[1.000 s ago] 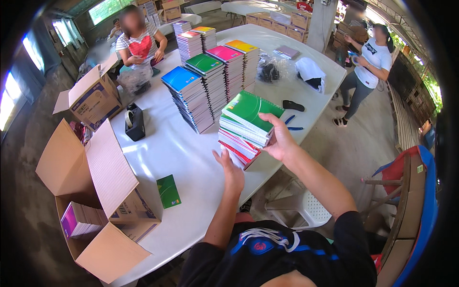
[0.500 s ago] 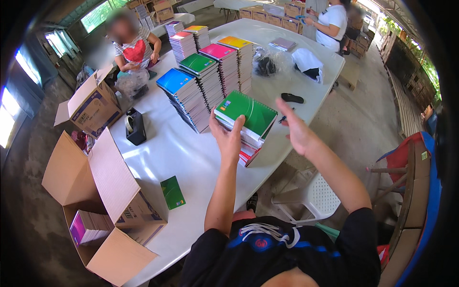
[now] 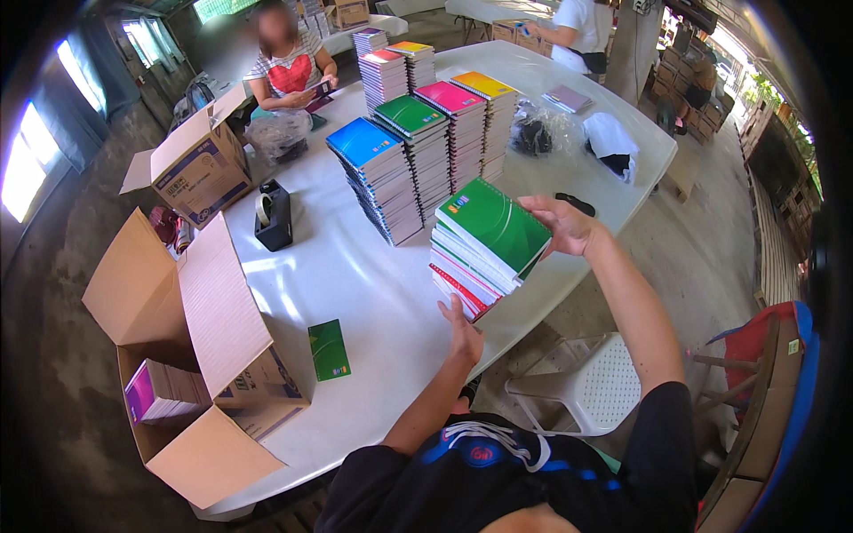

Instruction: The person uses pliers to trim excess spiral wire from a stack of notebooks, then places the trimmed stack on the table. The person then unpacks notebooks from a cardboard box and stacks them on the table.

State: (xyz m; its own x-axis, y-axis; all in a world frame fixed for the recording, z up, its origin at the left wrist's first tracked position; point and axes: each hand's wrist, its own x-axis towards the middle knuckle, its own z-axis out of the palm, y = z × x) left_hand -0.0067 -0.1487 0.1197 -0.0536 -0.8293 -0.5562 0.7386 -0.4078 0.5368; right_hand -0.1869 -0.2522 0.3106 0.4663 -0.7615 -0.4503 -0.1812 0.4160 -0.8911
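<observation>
A thick stack of notebooks [image 3: 494, 226], with a green cover on top and red and white edges below, is between my two hands at the table's near right edge. My right hand [image 3: 565, 226] grips its right side near the top. My left hand [image 3: 464, 332] is at its lower near corner, thumb raised against it and the other fingers partly hidden. Just beyond stand tall piles of spiral notebooks: blue [image 3: 364, 142], green [image 3: 410, 115], pink [image 3: 450, 98] and yellow [image 3: 482, 85]. A loose green cover [image 3: 330, 349] lies flat on the table to the left.
An open carton [image 3: 222, 302] holding purple-covered notebooks [image 3: 158, 391] stands at left, another carton [image 3: 200, 173] behind it. A black tape dispenser [image 3: 274, 216], plastic bags [image 3: 533, 129] and a dark object [image 3: 575, 204] are on the table. A person [image 3: 289, 67] sits across; a white stool [image 3: 591, 382] is at right.
My left hand has gone from the stack's upper left side down to its lower near corner. My right hand, apart from the stack before, now grips its right side. The view has shifted.
</observation>
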